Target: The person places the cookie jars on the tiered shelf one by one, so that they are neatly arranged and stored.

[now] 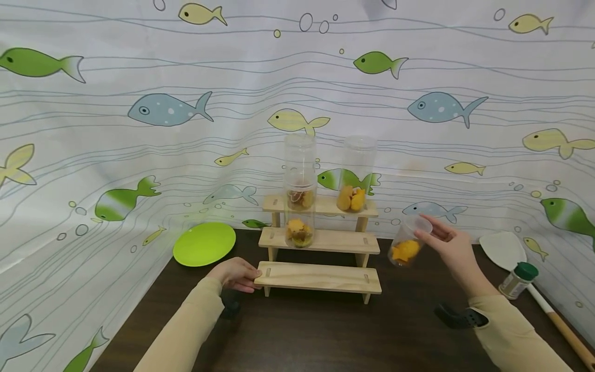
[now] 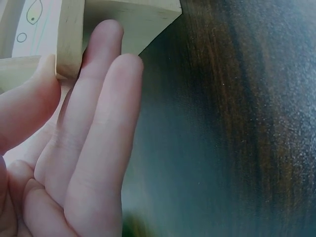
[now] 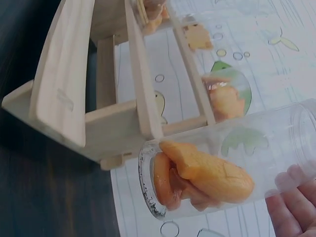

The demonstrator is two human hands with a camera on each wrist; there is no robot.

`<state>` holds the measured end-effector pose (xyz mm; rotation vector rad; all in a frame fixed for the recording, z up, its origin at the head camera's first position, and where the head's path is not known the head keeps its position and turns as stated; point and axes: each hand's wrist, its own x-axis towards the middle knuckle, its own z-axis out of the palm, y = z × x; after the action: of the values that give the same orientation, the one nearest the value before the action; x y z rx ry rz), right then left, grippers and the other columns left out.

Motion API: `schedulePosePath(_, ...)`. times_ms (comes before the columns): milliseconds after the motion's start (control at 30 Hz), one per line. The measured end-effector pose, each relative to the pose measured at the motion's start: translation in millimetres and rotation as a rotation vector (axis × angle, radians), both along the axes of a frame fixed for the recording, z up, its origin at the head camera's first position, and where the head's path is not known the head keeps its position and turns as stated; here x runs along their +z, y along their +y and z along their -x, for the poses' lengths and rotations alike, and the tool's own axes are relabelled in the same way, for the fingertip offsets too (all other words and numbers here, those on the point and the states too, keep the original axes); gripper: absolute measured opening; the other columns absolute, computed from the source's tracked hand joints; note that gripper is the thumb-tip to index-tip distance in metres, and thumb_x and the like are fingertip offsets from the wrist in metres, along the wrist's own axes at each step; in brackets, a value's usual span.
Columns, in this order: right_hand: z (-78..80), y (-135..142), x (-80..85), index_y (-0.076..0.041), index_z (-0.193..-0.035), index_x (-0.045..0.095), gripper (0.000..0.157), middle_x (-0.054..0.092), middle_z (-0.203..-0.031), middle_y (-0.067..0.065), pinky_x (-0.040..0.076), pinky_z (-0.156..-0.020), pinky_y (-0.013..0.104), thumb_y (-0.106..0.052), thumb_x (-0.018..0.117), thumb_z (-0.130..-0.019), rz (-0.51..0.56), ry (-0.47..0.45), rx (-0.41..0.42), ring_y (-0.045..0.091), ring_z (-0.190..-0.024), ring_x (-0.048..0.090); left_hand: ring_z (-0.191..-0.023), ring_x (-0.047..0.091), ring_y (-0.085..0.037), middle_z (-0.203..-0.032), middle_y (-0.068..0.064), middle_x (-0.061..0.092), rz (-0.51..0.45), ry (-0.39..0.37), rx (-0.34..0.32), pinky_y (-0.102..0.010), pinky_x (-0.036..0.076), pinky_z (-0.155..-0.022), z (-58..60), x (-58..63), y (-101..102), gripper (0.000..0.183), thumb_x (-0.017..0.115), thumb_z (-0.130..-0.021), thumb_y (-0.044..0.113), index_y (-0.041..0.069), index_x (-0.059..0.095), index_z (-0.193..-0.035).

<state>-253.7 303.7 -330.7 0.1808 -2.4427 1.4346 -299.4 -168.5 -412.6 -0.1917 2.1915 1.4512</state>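
Note:
My right hand [image 1: 448, 245] grips a clear cylindrical jar [image 1: 411, 235] near its top, tilted and lifted to the right of a three-step wooden rack [image 1: 321, 276]. Orange-yellow pieces [image 3: 212, 175] lie at the jar's bottom. With thumb above and fingers below, my left hand [image 1: 236, 274] pinches the left end of the rack's lowest step. On the top step stand two more clear jars, one at the right with yellow-orange pieces [image 1: 350, 199], the other at the left with brownish pieces [image 1: 299, 198]. A third jar [image 1: 299, 209], on the middle step, holds yellow pieces and overlaps the left one.
A lime-green plate [image 1: 204, 245] leans against the fish-printed sheet at the back left. To the right, a green-capped shaker [image 1: 518, 281] lies by a white-headed spatula [image 1: 502, 250] with a wooden handle. The dark tabletop [image 1: 325, 336] extends in front of the rack.

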Motion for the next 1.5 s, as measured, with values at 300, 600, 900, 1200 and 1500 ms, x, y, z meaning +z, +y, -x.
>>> schedulePosePath(300, 11.9, -20, 7.4, -0.01, -0.141, 0.046, 0.057, 0.043, -0.142, 0.021, 0.046, -0.081, 0.007, -0.032, 0.064, -0.091, 0.001, -0.001, 0.012, -0.009, -0.105, 0.054, -0.072, 0.07, -0.019, -0.087, -0.017, 0.071, 0.004, -0.001, 0.0, -0.034, 0.06, -0.071, 0.0, -0.1, 0, 0.029, 0.06, -0.093, 0.012, -0.011, 0.062, -0.11)
schedulePosePath(600, 23.7, -40, 6.9, -0.012, -0.141, 0.046, 0.058, 0.043, -0.144, 0.018, 0.047, -0.1, 0.043, -0.033, 0.064, -0.091, 0.005, -0.011, 0.061, 0.025, -0.124, 0.051, -0.072, 0.07, -0.018, -0.088, -0.018, 0.071, -0.01, -0.005, -0.006, -0.033, 0.06, -0.07, 0.2, -0.1, -2, 0.03, 0.061, -0.093, 0.013, -0.011, 0.062, -0.112)
schedulePosePath(900, 35.1, -56, 6.6, -0.01, -0.139, 0.048, 0.057, 0.049, -0.138, 0.02, 0.047, -0.081, 0.008, -0.031, 0.066, -0.09, 0.052, 0.018, 0.109, -0.008, -0.103, 0.056, -0.073, 0.07, -0.02, -0.088, -0.018, 0.071, -0.016, -0.012, -0.004, -0.033, 0.06, -0.07, 1.2, -0.3, -2, 0.03, 0.061, -0.093, 0.013, -0.011, 0.062, -0.111)
schedulePosePath(1200, 47.0, -77, 5.1, -0.007, -0.138, 0.049, 0.057, 0.053, -0.133, 0.021, 0.05, -0.081, 0.011, -0.028, 0.068, -0.089, 0.122, 0.001, 0.173, -0.008, -0.098, 0.059, -0.08, 0.071, -0.024, -0.091, -0.017, 0.071, -0.019, -0.021, 0.007, -0.035, 0.06, -0.072, 3.2, -0.4, -2, 0.031, 0.062, -0.092, 0.013, -0.01, 0.061, -0.113)
schedulePosePath(1500, 55.4, -91, 7.6, -0.009, -0.139, 0.049, 0.06, 0.055, -0.133, 0.017, 0.049, -0.083, 0.01, -0.032, 0.069, -0.087, 0.128, -0.01, 0.185, -0.005, -0.102, 0.059, -0.079, 0.071, -0.023, -0.089, -0.016, 0.07, -0.018, -0.027, 0.017, -0.034, 0.06, -0.072, 3.0, 0.0, -1, 0.03, 0.062, -0.092, 0.012, -0.01, 0.061, -0.113)
